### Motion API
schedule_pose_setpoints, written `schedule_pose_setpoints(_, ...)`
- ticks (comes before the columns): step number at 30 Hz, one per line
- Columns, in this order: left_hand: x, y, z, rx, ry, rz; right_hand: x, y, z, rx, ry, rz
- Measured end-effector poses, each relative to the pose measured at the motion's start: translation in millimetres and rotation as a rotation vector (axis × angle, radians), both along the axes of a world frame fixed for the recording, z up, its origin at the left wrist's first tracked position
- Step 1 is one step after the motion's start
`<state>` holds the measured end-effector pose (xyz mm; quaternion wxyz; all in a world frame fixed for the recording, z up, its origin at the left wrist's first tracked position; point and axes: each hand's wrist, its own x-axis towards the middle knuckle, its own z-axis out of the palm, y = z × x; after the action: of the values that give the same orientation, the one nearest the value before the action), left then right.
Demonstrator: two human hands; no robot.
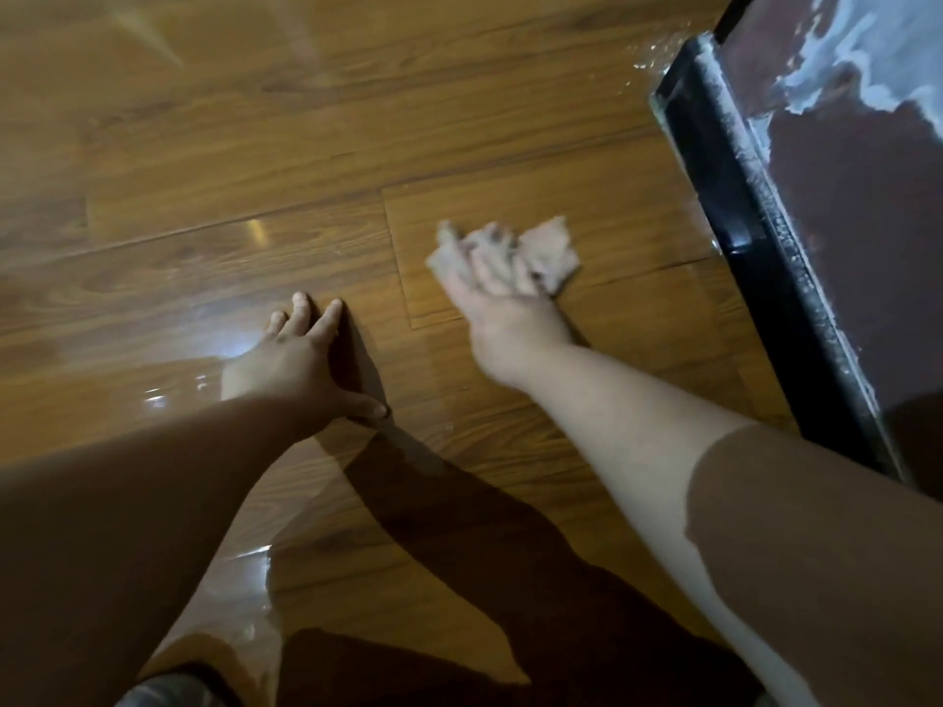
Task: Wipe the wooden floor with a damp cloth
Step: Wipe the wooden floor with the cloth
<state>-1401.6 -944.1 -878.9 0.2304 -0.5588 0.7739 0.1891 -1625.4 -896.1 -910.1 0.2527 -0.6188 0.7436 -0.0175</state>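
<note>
A crumpled pale grey-brown cloth [553, 247] lies on the wooden floor [255, 145], right of the middle of the view. My right hand [497, 303] lies on top of the cloth, its fingers curled into the folds, and it is blurred by motion. My left hand [301, 354] presses on the boards to the left with fingers spread and thumb out, holding nothing. Wet, shiny patches glint on the planks around and below my left forearm.
A black-edged piece of furniture [755, 247] with a dark glossy top bearing white smears stands at the right, close to the cloth. Open floorboards stretch to the left and far side. A grey object [158, 693] shows at the bottom edge.
</note>
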Motion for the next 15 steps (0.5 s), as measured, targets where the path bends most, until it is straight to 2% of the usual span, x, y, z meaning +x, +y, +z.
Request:
schedule_pose_setpoints(2, 7.7, 2.5, 2.0, -0.072, 0.007, -0.071, 9.2, 3.5, 1.5, -0.013, -0.075, 0.192)
schedule_pose_setpoints(4, 3.7, 3.7, 0.9, -0.114, 0.063, -0.142, -18.1, 1.8, -0.2, -0.018, -0.032, 0.235)
schedule_pose_setpoints(5, 1.3, 3.3, 4.0, -0.127, 0.126, -0.141, -36.6, -1.2, -0.5, -0.028, 0.035, 0.203)
schedule_pose_setpoints(8, -24.8, -10.2, 6.0, -0.114, 0.265, -0.065, -117.3, -2.2, 0.9, -0.024, 0.205, -0.119)
schedule_pose_setpoints(11, -46.8, -24.6, 0.0, -0.101, 0.198, -0.087, -154.1, 5.0, 2.5, 0.062, 0.206, -0.332)
schedule_pose_setpoints(13, -52.9, -41.5, -8.8, -0.107, 0.190, -0.022, -127.6, -8.2, -0.7, 0.063, 0.232, -0.346)
schedule_pose_setpoints(15, -61.3, -58.0, -16.4, -0.107, 0.137, 0.004, -84.9, -19.0, -1.7, 0.027, 0.202, -0.229)
